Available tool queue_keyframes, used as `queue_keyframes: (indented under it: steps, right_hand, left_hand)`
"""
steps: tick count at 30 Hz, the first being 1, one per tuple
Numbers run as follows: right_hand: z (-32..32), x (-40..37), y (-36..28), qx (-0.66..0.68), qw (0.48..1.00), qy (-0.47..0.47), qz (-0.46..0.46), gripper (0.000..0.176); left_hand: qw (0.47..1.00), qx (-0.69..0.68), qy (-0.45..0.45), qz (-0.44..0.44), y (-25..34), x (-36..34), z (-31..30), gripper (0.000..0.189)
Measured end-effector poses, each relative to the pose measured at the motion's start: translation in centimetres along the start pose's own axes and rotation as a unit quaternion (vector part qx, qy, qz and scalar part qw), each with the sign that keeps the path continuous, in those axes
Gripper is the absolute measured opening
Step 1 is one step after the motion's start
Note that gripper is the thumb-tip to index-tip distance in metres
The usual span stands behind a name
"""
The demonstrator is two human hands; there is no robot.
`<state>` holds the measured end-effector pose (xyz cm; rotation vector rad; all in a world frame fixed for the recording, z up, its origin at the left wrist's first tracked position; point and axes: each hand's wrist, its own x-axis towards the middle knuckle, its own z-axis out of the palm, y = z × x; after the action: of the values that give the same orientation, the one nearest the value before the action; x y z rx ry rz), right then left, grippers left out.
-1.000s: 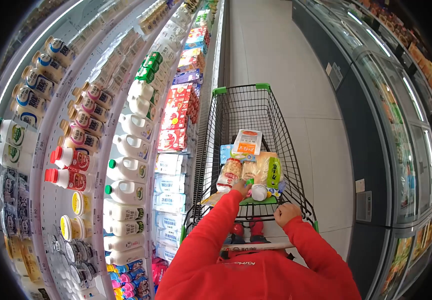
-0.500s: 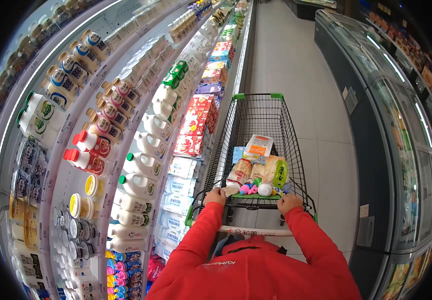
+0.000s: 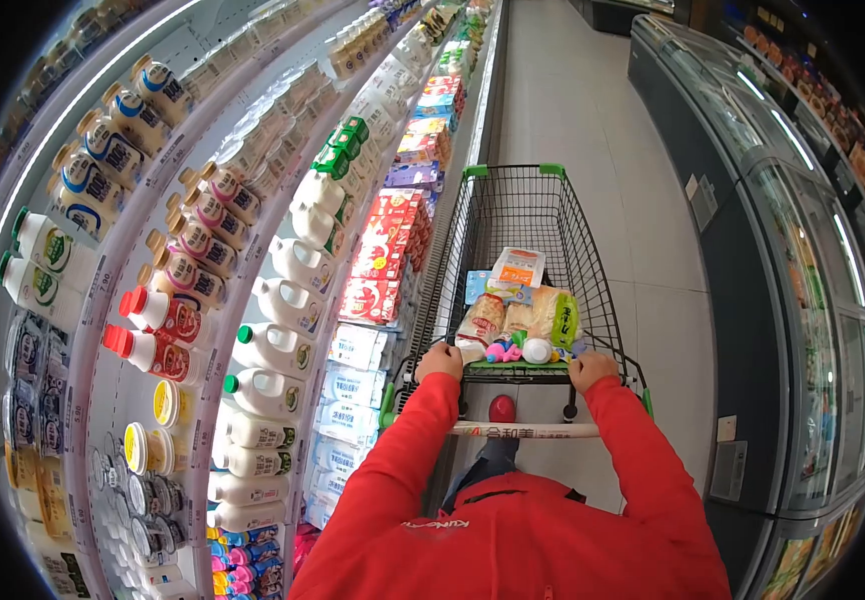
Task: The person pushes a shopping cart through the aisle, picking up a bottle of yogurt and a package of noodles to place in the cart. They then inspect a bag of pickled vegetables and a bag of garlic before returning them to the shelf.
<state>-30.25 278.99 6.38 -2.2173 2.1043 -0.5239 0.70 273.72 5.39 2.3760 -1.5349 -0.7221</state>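
Note:
A black wire shopping cart (image 3: 601, 270) with green corner pieces stands in front of me. My left hand (image 3: 440, 361) is closed on the left of its near rim, and my right hand (image 3: 593, 370) is closed on the right; the fingertips are partly hidden. Between and beyond my hands lie groceries: a white tray with an orange label (image 3: 519, 267), a blue-and-white box (image 3: 476, 286), a bread-like packet (image 3: 481, 320), a pack with a green label (image 3: 557, 315), pink-capped bottles (image 3: 503, 351) and a white-capped bottle (image 3: 538, 350). The lettered handle bar (image 3: 528, 430) is closer to my body.
Dairy shelves (image 3: 103, 290) run along the left, close to the cart, with white milk jugs (image 3: 278, 345), red-capped bottles (image 3: 158, 312) and red cartons (image 3: 378, 250). Glass-topped freezers (image 3: 793, 220) line the right. A tiled aisle floor (image 3: 563, 100) stretches ahead between them.
The shelf goods have shifted down and left in view as I move forward with the cart. My hands sit slightly farther forward, and a red shoe now shows beneath the cart.

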Motion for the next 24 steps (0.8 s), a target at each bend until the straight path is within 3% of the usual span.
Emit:
queue_keyframes:
  steps: [7,15,24]
  right_hand:
    - [1.6,6.1,2.8,-0.010,0.999,0.010,-0.029,0.021]
    - [3.0,13.5,5.4,0.004,0.998,0.034,-0.043,0.019]
    - [2.3,21.0,7.2,-0.039,0.998,-0.001,-0.047,0.023]
  left_hand:
    - [0.999,-0.021,-0.044,0.021,3.1,5.8,0.8,0.030]
    - [1.000,-0.012,-0.016,0.007,7.4,11.7,2.2,0.028]
    - [0.998,-0.011,-0.062,0.028,12.7,17.2,0.9,0.032]
